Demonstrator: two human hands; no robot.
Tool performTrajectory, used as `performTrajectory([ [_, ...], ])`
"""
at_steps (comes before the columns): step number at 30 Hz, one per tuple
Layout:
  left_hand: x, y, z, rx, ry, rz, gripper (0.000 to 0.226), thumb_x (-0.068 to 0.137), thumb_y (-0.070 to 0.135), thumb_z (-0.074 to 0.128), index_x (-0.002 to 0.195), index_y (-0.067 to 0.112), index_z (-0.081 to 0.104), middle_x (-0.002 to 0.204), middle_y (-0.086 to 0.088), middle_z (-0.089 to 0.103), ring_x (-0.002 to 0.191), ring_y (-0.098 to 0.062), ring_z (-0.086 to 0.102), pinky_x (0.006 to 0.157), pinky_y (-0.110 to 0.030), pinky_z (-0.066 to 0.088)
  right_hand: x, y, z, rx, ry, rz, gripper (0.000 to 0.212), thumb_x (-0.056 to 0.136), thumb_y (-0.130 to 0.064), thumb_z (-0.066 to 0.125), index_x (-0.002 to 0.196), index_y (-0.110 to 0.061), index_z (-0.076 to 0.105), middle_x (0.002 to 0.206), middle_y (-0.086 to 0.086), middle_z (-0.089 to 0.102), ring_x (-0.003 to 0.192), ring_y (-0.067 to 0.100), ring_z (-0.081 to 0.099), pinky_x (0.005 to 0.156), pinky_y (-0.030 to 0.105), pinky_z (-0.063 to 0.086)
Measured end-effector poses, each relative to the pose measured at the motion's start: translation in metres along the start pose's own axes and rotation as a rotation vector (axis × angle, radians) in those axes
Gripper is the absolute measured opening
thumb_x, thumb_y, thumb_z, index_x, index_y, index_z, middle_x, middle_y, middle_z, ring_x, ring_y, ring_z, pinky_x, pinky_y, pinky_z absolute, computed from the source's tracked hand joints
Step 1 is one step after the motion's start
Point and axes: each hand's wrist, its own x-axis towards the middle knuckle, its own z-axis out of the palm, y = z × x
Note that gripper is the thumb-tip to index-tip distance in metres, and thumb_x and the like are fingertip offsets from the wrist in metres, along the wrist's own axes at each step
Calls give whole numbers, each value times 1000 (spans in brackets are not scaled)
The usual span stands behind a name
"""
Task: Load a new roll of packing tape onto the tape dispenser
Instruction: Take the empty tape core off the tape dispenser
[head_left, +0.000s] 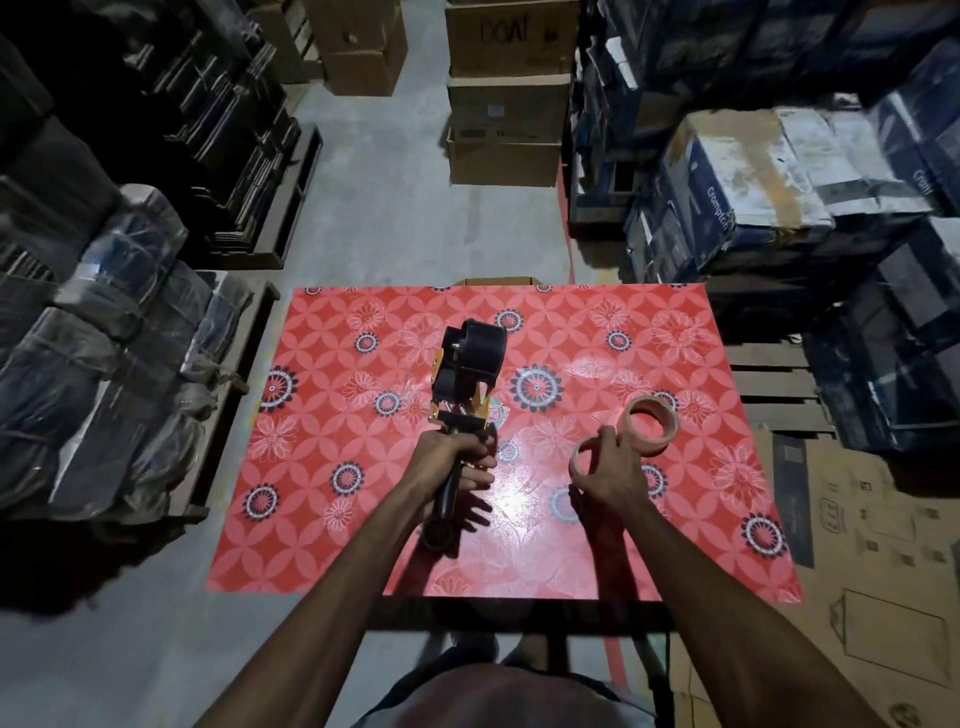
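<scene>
A black and yellow tape dispenser (467, 364) stands over the red flowered table (675, 545), its black hub at the far end. My left hand (457, 457) is closed around its black handle, which points toward me. To the right, a thin, narrow ring of pale tape or bare core (577, 460) is pinched in my right hand (613, 473) just above the table. A thicker roll of pale tape (652, 427) lies flat on the table, right behind that hand.
Stacks of wrapped bundles (114, 374) flank the table on the left. Blue cartons (769, 182) pile up on the right. Brown cardboard boxes (504, 93) stand beyond the table. Flattened cardboard (857, 571) lies on the floor at the right.
</scene>
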Motion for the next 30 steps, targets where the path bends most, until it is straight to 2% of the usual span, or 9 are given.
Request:
performTrajectory([
  [4, 1, -3, 1, 45, 18, 12, 22, 94, -1, 63, 110, -13, 71, 84, -19, 79, 54, -21, 71, 44, -21, 54, -3, -3, -4, -19, 11, -12, 83, 72, -39, 87, 140, -16, 45, 141, 15, 45, 121, 41, 58, 87, 49, 58],
  [9, 1, 0, 5, 76, 28, 5, 16, 93, 0, 63, 102, -12, 69, 76, -18, 74, 47, -20, 60, 39, -21, 44, -18, -34, -33, 8, 122, -125, 76, 79, -41, 84, 142, -13, 49, 133, 12, 58, 120, 33, 59, 92, 45, 54],
  [13, 5, 3, 12, 121, 68, 5, 14, 95, 5, 66, 105, -3, 71, 72, -13, 70, 45, -17, 52, 38, -22, 39, -25, -79, -77, 453, 162, -153, 59, 87, -40, 84, 134, -17, 59, 127, 0, 63, 112, 20, 62, 81, 26, 49],
  [16, 4, 6, 21, 56, 60, -5, 12, 97, 5, 65, 105, -3, 70, 71, -13, 65, 42, -14, 47, 37, -21, 35, -29, -113, -114, 739, 183, -138, 46, 90, -43, 80, 127, -20, 64, 119, -5, 70, 106, 11, 67, 87, 31, 55],
  [18, 4, 8, 28, 45, 77, 8, 13, 97, 8, 67, 104, -2, 71, 69, -12, 65, 40, -14, 47, 36, -21, 35, -32, -128, -130, 821, 154, -137, 43, 93, -43, 77, 127, -21, 64, 115, -7, 70, 106, 6, 66, 87, 28, 54],
  [21, 2, 10, 38, 63, 122, 55, 15, 96, 14, 71, 100, 0, 74, 67, -11, 67, 41, -16, 50, 37, -21, 37, -39, -141, -133, 822, 45, -120, 44, 95, -42, 75, 130, -21, 60, 116, -5, 66, 103, 7, 63, 78, 25, 51],
  [25, -6, 11, 50, 185, 172, 147, 18, 91, 22, 74, 87, 5, 75, 61, -7, 70, 43, -19, 59, 44, -24, 44, -43, -145, -110, 804, -143, -64, 51, 92, -47, 77, 132, -22, 57, 119, 1, 67, 106, 16, 66, 91, 41, 56],
  [28, -15, 12, 58, 364, 274, 240, 17, 84, 23, 76, 82, 7, 74, 63, -2, 68, 55, -20, 63, 52, -25, 43, -46, -152, -99, 953, -193, -53, 47, 89, -42, 81, 129, -27, 62, 123, 1, 72, 115, 21, 68, 88, 42, 54],
  [30, -18, 12, 62, 428, 334, 272, 18, 82, 21, 77, 73, 8, 68, 64, -1, 63, 61, -20, 57, 53, -28, 38, -48, -158, -98, 1087, -215, -12, 43, 89, -41, 82, 126, -27, 66, 115, 0, 76, 109, 20, 71, 81, 37, 55],
])
